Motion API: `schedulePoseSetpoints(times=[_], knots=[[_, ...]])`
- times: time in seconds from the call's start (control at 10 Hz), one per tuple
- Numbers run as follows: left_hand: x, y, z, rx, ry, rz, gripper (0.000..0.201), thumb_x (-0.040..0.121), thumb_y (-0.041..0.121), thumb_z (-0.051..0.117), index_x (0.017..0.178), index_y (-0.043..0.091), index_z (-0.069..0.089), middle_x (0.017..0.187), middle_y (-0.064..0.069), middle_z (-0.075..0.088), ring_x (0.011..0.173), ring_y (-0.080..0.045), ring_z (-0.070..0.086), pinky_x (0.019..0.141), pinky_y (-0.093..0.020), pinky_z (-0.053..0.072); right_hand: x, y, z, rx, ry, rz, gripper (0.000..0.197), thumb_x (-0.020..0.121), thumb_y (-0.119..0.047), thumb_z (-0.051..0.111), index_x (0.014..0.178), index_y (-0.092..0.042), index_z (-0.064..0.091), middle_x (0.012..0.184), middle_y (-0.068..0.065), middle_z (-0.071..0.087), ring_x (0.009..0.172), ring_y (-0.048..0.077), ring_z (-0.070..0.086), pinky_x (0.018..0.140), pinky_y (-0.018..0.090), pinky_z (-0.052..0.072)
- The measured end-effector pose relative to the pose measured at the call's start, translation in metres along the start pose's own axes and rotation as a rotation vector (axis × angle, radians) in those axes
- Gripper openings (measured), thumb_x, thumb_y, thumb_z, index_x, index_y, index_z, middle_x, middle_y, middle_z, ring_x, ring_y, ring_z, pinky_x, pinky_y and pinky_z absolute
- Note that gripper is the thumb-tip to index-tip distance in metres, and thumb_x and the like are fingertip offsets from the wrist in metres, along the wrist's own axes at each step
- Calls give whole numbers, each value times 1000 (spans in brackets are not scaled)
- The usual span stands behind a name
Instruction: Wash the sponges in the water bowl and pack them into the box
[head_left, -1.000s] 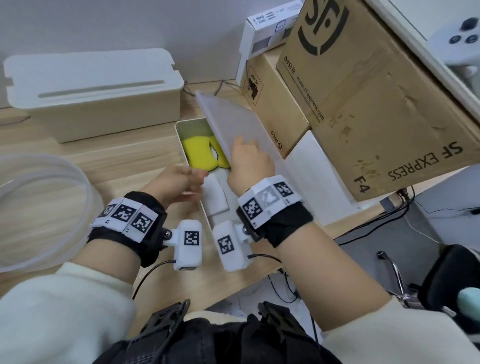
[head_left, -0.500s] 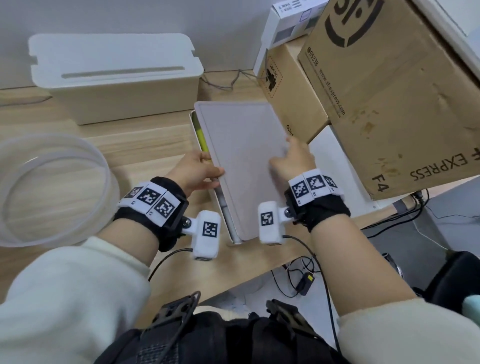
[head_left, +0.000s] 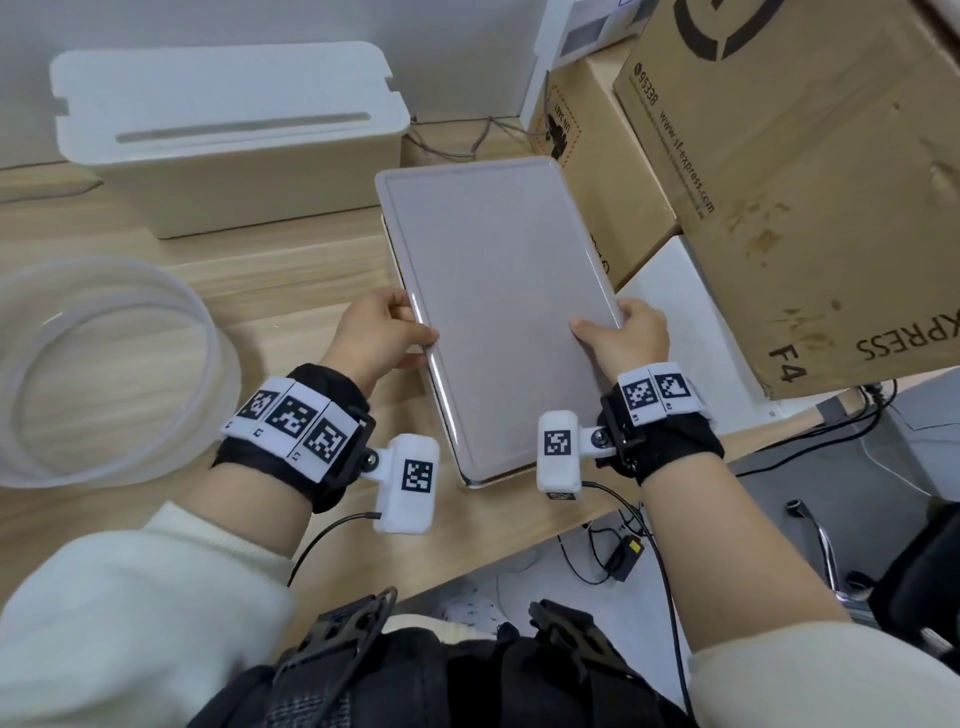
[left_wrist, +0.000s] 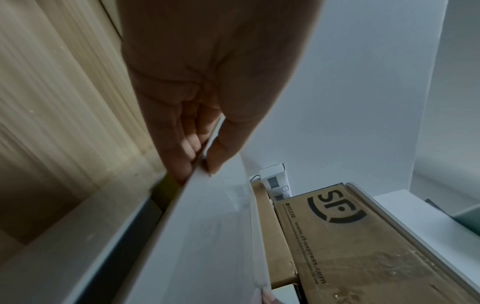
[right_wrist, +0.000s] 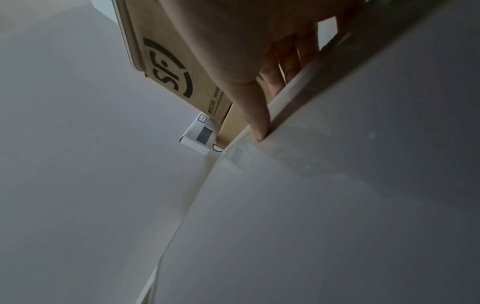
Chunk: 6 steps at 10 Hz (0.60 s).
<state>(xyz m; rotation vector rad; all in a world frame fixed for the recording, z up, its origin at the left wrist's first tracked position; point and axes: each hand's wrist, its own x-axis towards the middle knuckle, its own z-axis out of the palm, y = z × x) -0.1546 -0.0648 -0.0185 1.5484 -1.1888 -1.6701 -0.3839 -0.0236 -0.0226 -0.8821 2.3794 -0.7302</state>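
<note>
Since half a second ago the grey lid has swung down to lie almost flat over the white box, hiding the sponges inside. The left hand and right hand each pinch a long edge of the lid, thumb on top, fingers beneath. A gap shows at the left rim, so the lid could seat crooked, catch those fingers underneath, or nudge the box toward the near surface edge.

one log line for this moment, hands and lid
stage: closing box | left hand: pinches lid left edge | right hand: pinches lid right edge | lid: over box, not seated | bowl: left
</note>
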Motion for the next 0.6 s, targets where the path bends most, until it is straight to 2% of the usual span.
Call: schedulePoseSetpoints(times=[0.1,0.2,0.3,0.4,0.5,0.6], knots=[[-4,-5,1,45,22,23,18,78,-7,60,86,9,65,80,-13,50,76,-23,58,61,-21,58,-10,-7,1,-53,-33,20,76,46,-53,64,112,-15,62,117,10,60,110,31,56,96,51,45],[-5,-10,3,46,47,44,19,79,-8,60,86,8,65,77,-11,50,73,-22,56,63,-21,57,-18,-11,-4,-135,-42,48,59,72,-39,69,123,-15,54,128,10,46,123,31,39,104,50,35],[-6,-13,6,31,89,31,27,78,-10,60,75,16,60,53,8,58,64,-16,56,77,-35,56,-12,-3,-4,-176,-61,19,55,77,-35,69,126,-16,51,131,10,38,125,30,34,104,44,33],[-4,-14,7,36,136,27,22,76,-8,63,78,13,56,65,4,51,71,-18,56,84,-39,54,-14,-3,-3,-182,-76,19,58,76,-34,69,127,-17,48,132,11,37,125,30,35,104,42,32],[0,-14,8,88,154,-29,35,75,-1,67,106,8,54,76,4,49,87,-20,56,83,-38,54,-15,-8,-8,-217,-98,-16,58,75,-30,68,128,-20,46,132,10,36,126,30,34,108,44,31],[2,-11,6,68,156,-83,31,76,-2,66,99,11,50,94,-3,52,94,-22,58,70,-31,54,-15,-37,-26,53,-71,-237,52,76,-13,66,125,-19,52,115,-1,47,109,14,48,101,32,38]])
